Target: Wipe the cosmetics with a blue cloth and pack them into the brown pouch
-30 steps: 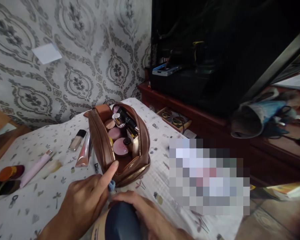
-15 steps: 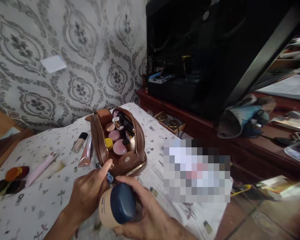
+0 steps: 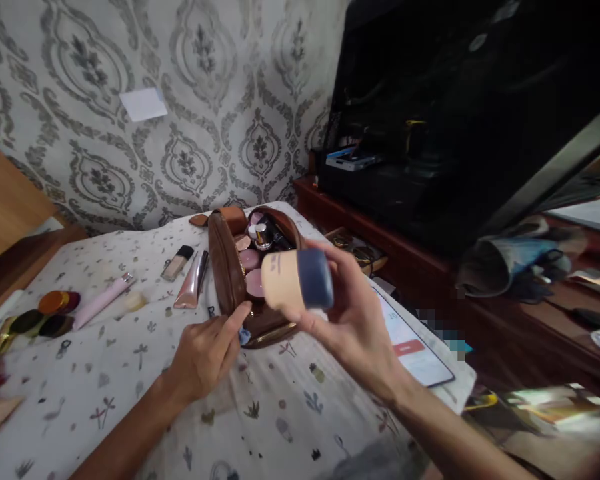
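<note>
In my right hand is a beige bottle with a dark blue cap, tilted on its side. It hovers over the open brown leather makeup bag and hides part of the bag's inside. My left hand is at the bag's near left rim, index finger on the zipped edge and the other fingers curled. A small blue bow-like piece shows beside those fingers. Inside the bag lie round pink-lidded containers, a silver-capped bottle and dark tubes.
Left of the bag lie a rose-pink metallic tube, a black-capped foundation bottle, a pink stick and several small jars. A tablet lies at the table's right edge. Behind stands a large black television.
My right hand has lifted the bottle forward and up, from in front of the bag to above it. My left hand stays at the rim. The view has shifted left.
</note>
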Motion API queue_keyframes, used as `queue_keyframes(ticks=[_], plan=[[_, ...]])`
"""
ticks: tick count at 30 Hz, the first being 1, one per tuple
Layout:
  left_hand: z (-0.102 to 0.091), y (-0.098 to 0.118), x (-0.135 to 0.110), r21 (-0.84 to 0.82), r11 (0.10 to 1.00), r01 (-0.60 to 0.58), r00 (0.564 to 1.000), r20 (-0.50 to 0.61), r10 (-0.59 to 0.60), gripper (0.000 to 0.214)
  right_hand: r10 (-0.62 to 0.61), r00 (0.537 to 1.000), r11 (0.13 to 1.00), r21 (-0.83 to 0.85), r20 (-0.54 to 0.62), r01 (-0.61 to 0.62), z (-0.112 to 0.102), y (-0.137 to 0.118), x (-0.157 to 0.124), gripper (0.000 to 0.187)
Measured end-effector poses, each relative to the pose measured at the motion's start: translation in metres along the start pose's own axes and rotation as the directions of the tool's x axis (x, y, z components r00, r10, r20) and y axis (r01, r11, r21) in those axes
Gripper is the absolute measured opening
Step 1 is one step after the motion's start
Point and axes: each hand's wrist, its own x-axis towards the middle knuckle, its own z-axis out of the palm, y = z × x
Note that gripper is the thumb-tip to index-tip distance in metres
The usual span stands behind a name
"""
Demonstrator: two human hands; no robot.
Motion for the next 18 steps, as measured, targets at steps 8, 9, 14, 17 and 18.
queue_keyframes(ticks=[8,9,14,17,18], plan=[[0.003,-0.003,-0.005,-0.056,0.998,0.019,0.999,0.032,-0.017,0.042,0.026,0.994,0.889,-0.458,0.108,0.026,-0.007,0.003,0.037,0.074],[0.004,-0.003,-0.005,-0.062,0.998,0.02,0.999,0.032,-0.018,0.041,0.034,0.991,0.874,-0.485,0.13,0.034,-0.008,0.003,0.037,0.073],[0.006,-0.003,-0.005,-0.08,0.996,0.031,0.999,0.036,-0.029,0.042,0.032,0.984,0.897,-0.438,0.173,0.048,-0.015,0.004,0.039,0.068],[0.007,-0.003,-0.006,-0.091,0.995,0.032,0.999,0.043,-0.028,0.043,0.005,0.991,0.92,-0.389,0.135,0.048,-0.015,0.004,0.045,0.065],[0.007,-0.004,-0.007,-0.097,0.995,0.032,0.999,0.044,-0.028,0.043,-0.007,0.993,0.924,-0.38,0.122,0.053,-0.015,0.003,0.048,0.065]])
